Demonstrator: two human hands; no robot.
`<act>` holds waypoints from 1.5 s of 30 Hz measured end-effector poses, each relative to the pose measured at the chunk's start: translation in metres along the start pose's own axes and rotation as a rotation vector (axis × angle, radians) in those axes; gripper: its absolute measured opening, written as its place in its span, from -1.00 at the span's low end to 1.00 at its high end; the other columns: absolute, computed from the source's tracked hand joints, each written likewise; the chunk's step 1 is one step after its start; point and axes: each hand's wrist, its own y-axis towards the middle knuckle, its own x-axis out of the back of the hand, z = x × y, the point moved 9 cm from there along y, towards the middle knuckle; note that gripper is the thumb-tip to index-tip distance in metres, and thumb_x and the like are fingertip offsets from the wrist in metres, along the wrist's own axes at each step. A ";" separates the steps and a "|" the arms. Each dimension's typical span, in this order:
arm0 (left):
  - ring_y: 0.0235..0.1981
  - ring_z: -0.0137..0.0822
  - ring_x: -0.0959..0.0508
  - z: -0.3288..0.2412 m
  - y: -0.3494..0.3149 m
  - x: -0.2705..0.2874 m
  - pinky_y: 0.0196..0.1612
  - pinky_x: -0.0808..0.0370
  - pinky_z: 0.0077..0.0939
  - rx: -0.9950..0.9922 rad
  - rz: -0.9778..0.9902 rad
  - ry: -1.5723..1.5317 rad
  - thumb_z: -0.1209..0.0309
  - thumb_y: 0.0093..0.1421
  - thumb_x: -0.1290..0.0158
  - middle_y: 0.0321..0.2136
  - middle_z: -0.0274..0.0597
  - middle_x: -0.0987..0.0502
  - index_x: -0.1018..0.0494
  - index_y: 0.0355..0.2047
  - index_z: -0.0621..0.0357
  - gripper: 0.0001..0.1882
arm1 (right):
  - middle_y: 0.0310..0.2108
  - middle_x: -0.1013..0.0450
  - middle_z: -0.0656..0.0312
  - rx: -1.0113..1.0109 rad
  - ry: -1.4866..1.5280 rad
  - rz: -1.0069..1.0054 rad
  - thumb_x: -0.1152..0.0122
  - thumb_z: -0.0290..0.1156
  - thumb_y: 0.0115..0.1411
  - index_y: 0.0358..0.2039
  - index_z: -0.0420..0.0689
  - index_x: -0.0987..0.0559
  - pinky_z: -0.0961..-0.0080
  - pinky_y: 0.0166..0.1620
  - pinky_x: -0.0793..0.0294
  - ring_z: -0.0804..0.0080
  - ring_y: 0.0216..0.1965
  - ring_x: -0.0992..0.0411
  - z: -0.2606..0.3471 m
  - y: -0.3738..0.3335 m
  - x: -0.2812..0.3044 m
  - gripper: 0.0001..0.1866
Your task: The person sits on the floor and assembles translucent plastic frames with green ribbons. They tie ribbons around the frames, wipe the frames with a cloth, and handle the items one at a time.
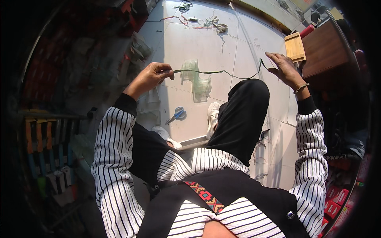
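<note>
My left hand point(155, 74) is closed in a pinch on one end of a thin dark green cord point(206, 72). From there the cord runs in a loose, kinked line to the right, above my knee. Its far end bends up beside the thumb of my right hand point(284, 69). That hand's thumb and fingers are apart; whether the cord touches the thumb is hard to make out. Below the cord, clear greenish plastic pieces point(201, 88) lie on the floor. Blue-handled scissors point(176, 115) rest near my shoe, away from both hands.
Tangled cords and scraps point(216, 24) lie on the tiled floor point(190, 43) at the far side. A wooden tray-like piece point(294, 47) stands by a brown cabinet point(325, 49) at right. Shadowed shelving with hanging tools point(47, 139) is at left. Red boxes point(335, 204) sit lower right.
</note>
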 end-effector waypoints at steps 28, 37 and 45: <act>-0.36 0.02 -0.55 0.255 0.158 -0.119 -0.23 -0.43 -0.21 0.585 -0.589 0.058 0.15 0.02 -0.13 -0.50 0.15 -0.53 -0.50 -0.42 0.42 -0.56 | -0.68 -0.31 0.35 -0.280 0.933 -0.491 -0.09 -0.39 0.21 -0.39 -0.28 -0.52 0.73 -0.61 -0.03 0.72 -0.65 -0.08 0.049 0.062 0.003 -0.81; -0.08 0.05 -0.43 0.241 0.209 -0.147 -0.09 -0.32 0.03 0.765 -0.477 0.357 -0.06 0.00 -0.10 -0.16 0.08 -0.44 -0.33 -0.14 0.33 -0.33 | -0.49 -0.52 0.13 -0.428 0.917 -0.468 -0.12 -0.48 0.17 -0.38 -0.34 -0.50 0.71 -0.42 -0.35 0.57 -0.52 -0.42 0.056 0.052 0.021 -0.86; -0.15 0.05 -0.46 0.253 0.224 -0.148 -0.12 -0.36 -0.03 0.674 -0.412 0.349 0.29 0.06 -0.02 -0.21 0.12 -0.43 -0.32 -0.20 0.28 -0.64 | -0.48 -0.51 0.09 -0.320 0.951 -0.364 -0.13 -0.48 0.16 -0.36 -0.33 -0.48 0.67 -0.47 -0.36 0.52 -0.54 -0.44 0.066 0.061 0.024 -0.86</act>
